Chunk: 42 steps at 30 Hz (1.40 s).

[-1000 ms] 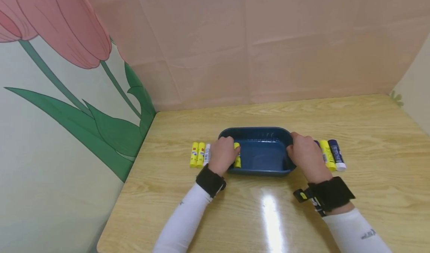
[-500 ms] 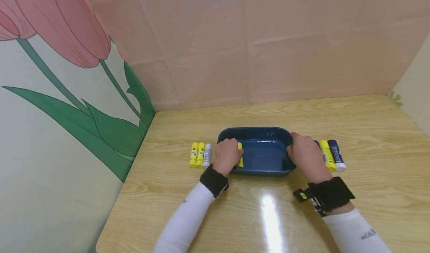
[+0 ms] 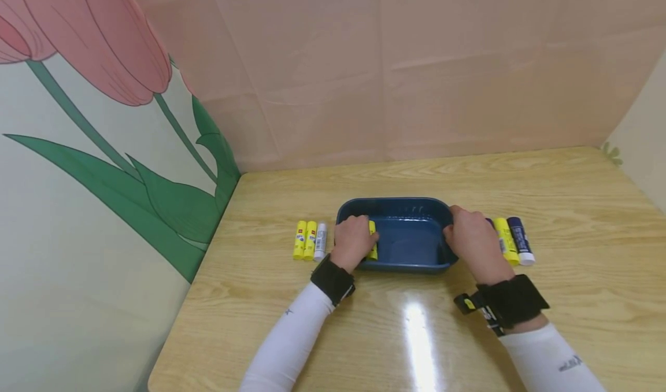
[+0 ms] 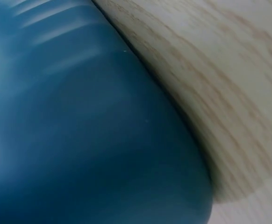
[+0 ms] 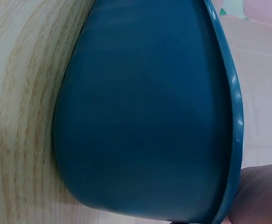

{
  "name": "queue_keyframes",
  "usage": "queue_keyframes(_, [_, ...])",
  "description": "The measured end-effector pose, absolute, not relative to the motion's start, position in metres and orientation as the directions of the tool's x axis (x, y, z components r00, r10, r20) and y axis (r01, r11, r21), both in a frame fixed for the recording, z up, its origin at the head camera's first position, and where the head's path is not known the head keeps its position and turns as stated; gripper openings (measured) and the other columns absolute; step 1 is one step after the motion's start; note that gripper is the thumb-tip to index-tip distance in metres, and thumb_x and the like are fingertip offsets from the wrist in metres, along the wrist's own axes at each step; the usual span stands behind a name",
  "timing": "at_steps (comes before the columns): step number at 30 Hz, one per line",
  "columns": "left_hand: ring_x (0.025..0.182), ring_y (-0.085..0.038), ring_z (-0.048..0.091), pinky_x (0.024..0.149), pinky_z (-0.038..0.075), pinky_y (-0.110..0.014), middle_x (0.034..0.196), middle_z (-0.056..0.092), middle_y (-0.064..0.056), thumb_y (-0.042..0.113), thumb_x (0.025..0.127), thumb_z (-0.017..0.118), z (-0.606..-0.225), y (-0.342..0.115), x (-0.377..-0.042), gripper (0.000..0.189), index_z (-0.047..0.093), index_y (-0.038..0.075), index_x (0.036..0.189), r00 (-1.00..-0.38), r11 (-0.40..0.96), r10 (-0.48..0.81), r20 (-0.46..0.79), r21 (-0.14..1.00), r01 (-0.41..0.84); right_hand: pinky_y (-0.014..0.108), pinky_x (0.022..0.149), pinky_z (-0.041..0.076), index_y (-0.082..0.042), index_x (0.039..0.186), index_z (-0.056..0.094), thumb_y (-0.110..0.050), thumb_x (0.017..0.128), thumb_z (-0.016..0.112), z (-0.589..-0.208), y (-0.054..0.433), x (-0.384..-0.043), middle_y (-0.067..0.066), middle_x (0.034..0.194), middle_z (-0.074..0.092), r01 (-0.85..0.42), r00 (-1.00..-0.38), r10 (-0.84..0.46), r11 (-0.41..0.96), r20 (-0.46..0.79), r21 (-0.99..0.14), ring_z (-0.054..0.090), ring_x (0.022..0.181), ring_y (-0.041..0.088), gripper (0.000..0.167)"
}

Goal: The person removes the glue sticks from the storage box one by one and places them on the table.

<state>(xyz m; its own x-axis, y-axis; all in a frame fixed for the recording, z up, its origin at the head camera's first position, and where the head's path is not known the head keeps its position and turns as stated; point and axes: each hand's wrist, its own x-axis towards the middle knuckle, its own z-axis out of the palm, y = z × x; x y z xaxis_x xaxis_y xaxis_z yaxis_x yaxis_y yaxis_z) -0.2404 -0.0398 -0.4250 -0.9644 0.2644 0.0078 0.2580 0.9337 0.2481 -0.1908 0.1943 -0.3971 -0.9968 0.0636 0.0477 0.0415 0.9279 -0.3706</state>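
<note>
A dark blue rectangular tray point(image 3: 408, 267) sits on the wooden table. My left hand point(image 3: 354, 243) reaches over its left end, fingers curled around a yellow glue stick point(image 3: 372, 250) just inside the tray. Part of that stick is hidden behind the hand. At the opposite end, my right hand point(image 3: 474, 244) grips the tray's right rim. Both wrist views are mostly filled by the tray's outer wall; a bit of the right hand point(image 5: 260, 196) shows at its rim in the right wrist view.
Left of the tray lie two yellow glue sticks point(image 3: 304, 240) and a white one point(image 3: 320, 241) in a row. To its right are a yellow glue stick point(image 3: 506, 241) and a navy one point(image 3: 521, 241), with another navy one partly hidden behind the right hand. A pink cloth point(image 3: 385, 80) hangs behind the table.
My left hand has shifted slightly to the right with the yellow glue stick inside the tray, uncovering the white glue stick. My right hand has stayed on the rim.
</note>
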Motion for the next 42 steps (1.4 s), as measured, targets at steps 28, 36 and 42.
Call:
queue_keyframes(28, [0.067, -0.009, 0.060, 0.056, 0.050, -0.020, 0.104, 0.070, -0.004, 0.034, 0.090, 0.072, -0.408, -0.051, -0.235, 0.048, 0.065, 0.008, 0.130, -0.974, 0.827, 0.224, 0.022, 0.524, 0.202, 0.038, 0.056, 0.050, 0.015, 0.125, 0.052, -0.006, 0.092, 0.062, -0.393, 0.194, -0.189, 0.035, 0.101, 0.061, 0.050, -0.997, 0.066, 0.930, 0.033, -0.365, 0.058, 0.072, 0.033, 0.040])
queue_keyframes(36, [0.055, -0.009, 0.056, 0.050, 0.046, -0.023, 0.085, 0.068, -0.001, 0.034, 0.089, 0.072, -0.394, -0.063, -0.236, 0.052, 0.063, 0.011, 0.134, -0.979, 0.803, 0.195, 0.055, 0.565, 0.191, 0.040, 0.057, 0.051, 0.015, 0.125, 0.053, -0.006, 0.093, 0.061, -0.394, 0.195, -0.189, 0.035, 0.100, 0.062, 0.044, -0.996, 0.067, 0.932, 0.053, -0.361, 0.059, 0.071, 0.032, 0.039])
queue_keyframes(42, [0.042, -0.010, 0.050, 0.042, 0.042, -0.023, 0.053, 0.052, 0.003, 0.032, 0.090, 0.070, -0.385, -0.077, -0.239, 0.054, 0.060, 0.009, 0.137, -0.980, 0.778, 0.186, 0.070, 0.598, 0.191, 0.040, 0.057, 0.051, 0.015, 0.123, 0.053, -0.005, 0.092, 0.062, -0.394, 0.194, -0.189, 0.034, 0.099, 0.062, 0.043, -0.996, 0.069, 0.931, 0.060, -0.362, 0.058, 0.070, 0.032, 0.038])
